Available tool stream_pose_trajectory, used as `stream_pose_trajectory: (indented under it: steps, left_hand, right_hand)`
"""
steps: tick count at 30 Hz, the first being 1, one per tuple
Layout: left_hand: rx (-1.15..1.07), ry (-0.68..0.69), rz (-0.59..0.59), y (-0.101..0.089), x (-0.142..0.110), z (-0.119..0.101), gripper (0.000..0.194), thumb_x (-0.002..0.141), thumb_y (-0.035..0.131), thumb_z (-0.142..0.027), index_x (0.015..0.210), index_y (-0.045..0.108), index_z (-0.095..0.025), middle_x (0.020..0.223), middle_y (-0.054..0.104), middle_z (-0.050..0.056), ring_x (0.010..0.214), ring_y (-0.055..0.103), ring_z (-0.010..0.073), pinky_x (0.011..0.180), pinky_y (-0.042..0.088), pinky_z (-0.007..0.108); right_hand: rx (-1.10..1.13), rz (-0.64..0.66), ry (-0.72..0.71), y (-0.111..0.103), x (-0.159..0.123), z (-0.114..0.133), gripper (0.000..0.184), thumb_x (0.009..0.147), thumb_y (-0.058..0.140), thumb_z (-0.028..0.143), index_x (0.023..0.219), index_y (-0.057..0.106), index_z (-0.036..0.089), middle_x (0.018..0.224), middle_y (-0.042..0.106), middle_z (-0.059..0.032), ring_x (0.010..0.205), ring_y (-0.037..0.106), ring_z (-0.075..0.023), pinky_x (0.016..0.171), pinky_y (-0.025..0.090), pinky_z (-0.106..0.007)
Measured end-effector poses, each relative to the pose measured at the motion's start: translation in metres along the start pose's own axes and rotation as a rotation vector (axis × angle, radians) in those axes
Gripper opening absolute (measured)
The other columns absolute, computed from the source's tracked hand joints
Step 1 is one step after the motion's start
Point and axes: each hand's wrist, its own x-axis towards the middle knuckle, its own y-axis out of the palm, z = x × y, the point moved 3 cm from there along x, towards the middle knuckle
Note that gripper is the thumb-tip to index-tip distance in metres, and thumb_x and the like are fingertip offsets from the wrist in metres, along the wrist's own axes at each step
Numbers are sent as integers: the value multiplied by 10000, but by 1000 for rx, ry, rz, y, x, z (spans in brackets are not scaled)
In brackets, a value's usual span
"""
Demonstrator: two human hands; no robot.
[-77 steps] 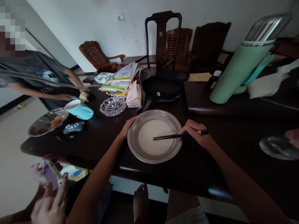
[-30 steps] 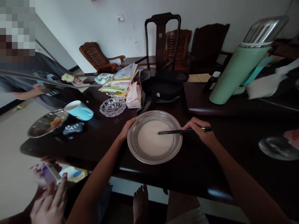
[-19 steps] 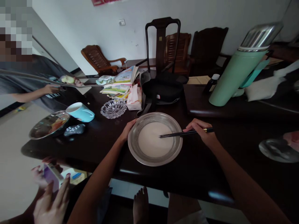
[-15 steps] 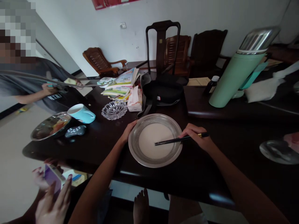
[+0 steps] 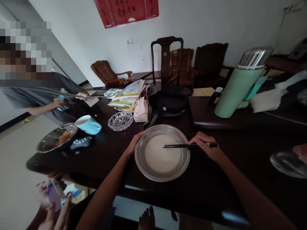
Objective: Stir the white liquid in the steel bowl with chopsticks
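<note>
A wide metal bowl [image 5: 138, 159] stands on the dark table in front of me, with a milky white liquid [image 5: 159, 158] in it. At its left rim is my left hand [image 5: 134, 142], closed on the edge, its fingertips partly hidden behind the bowl. My right hand [image 5: 206, 145] grips a pair of black chopsticks [image 5: 179, 146] with gold bands near their thick ends. The chopsticks reach over the right rim, and their tips are in or at the surface of the liquid near the middle.
Left on the table [image 5: 105, 172] are a metal bowl of food [image 5: 44, 147], a light-blue mug [image 5: 90, 125], a game controller [image 5: 81, 143] and a glass dish [image 5: 120, 121]. A green thermos [image 5: 237, 92] stands right. One person [image 5: 48, 99] stands left; another's hands hold a phone [image 5: 54, 195].
The chopsticks have swung to lie more level, their tips slightly farther right in the liquid. My view has tilted up, so more of the red wall poster shows. My left hand stays at the rim.
</note>
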Motion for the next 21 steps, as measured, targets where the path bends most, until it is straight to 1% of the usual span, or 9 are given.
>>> stream_pose_trajectory:
  steps: [1, 3, 5, 8, 10, 13, 16, 18, 21]
  left_hand:
    - [-2, 8, 2, 0, 0, 0, 398, 746, 544, -555, 1048, 683, -336, 1095, 653, -41, 1191, 449, 319, 962, 368, 415]
    - [-3, 19, 11, 0, 0, 0, 420, 780, 520, -528, 1089, 670, -285, 1114, 647, -7, 1157, 480, 323, 963, 366, 423]
    - [0, 35, 25, -1, 1, 0, 450, 813, 500, -497, 1136, 645, -219, 1137, 637, 29, 1116, 511, 319, 966, 361, 432]
    - [16, 64, 55, -3, 3, 1, 452, 851, 466, -459, 1165, 620, -172, 1168, 617, 58, 1093, 528, 293, 968, 358, 407]
    - [27, 77, 65, -5, 4, 2, 441, 863, 455, -443, 1158, 620, -161, 1177, 611, 63, 1103, 521, 283, 971, 354, 390]
    - [34, 90, 59, -6, 4, 3, 421, 868, 453, -425, 1142, 629, -158, 1163, 619, 63, 1104, 519, 277, 980, 341, 380]
    - [27, 88, 49, -5, 3, 1, 411, 866, 457, -419, 1138, 633, -166, 1129, 636, 58, 1100, 520, 280, 981, 337, 388]
    - [25, 86, 43, -3, 2, -2, 413, 860, 464, -426, 1134, 636, -170, 1113, 644, 53, 1109, 513, 286, 977, 343, 393]
    - [31, 87, 31, -1, 2, -4, 411, 849, 476, -433, 1119, 645, -173, 1101, 649, 48, 1104, 515, 287, 970, 353, 384]
  right_hand:
    - [25, -30, 21, -1, 0, -1, 281, 914, 450, 291, 792, 691, 212, 753, 680, -34, 736, 619, -176, 694, 461, -303]
    - [91, -36, 42, -1, -1, -1, 303, 924, 431, 293, 766, 674, 204, 710, 674, -30, 699, 621, -171, 673, 461, -295]
    - [116, 22, 22, 2, -1, 0, 311, 928, 420, 285, 773, 677, 203, 715, 675, -31, 699, 620, -168, 677, 460, -293]
    - [45, 85, -31, 5, -1, 3, 277, 915, 449, 268, 811, 699, 214, 789, 682, -37, 756, 614, -170, 707, 452, -295]
    - [7, 38, -20, 3, -1, 1, 264, 910, 460, 271, 814, 700, 214, 801, 678, -38, 768, 614, -174, 710, 451, -296]
    - [58, -36, 33, -2, -1, -2, 299, 921, 435, 289, 775, 682, 203, 734, 670, -34, 714, 620, -171, 677, 458, -293]
    - [94, 28, 7, 1, -1, -2, 314, 926, 423, 295, 775, 683, 204, 725, 674, -36, 703, 623, -172, 670, 465, -297]
    - [43, 60, -33, 3, 0, -1, 288, 918, 440, 288, 817, 699, 214, 772, 682, -41, 743, 620, -178, 698, 463, -306]
    - [-13, 7, -29, 1, 0, -1, 273, 913, 452, 289, 826, 701, 220, 791, 684, -41, 757, 617, -180, 712, 458, -312]
